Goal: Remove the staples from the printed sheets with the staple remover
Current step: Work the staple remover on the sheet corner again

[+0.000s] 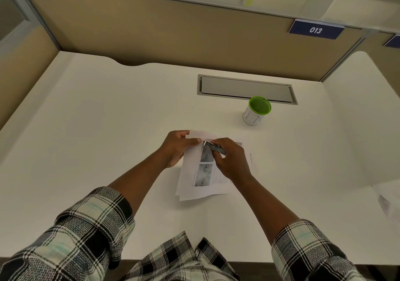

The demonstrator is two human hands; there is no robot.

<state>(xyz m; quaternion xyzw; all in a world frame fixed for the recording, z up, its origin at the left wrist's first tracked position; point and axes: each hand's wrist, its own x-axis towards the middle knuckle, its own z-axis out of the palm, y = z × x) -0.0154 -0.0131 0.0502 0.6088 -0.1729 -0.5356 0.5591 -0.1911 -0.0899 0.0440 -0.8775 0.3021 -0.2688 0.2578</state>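
Observation:
A small stack of printed sheets (195, 179) with grey pictures and text lies on the white desk (108, 129). My left hand (176, 147) pinches the sheets' top left corner, thumb on top, and lifts it slightly. My right hand (230, 160) grips a metal staple remover (213, 147), whose tip points left at that corner, right beside my left thumb. The staple itself is too small to make out.
A white cup with a green inside (257, 110) stands behind the sheets to the right. A grey cable hatch (246, 88) is set into the desk at the back. More paper (387, 202) lies at the right edge. Beige partitions (151, 31) enclose the desk.

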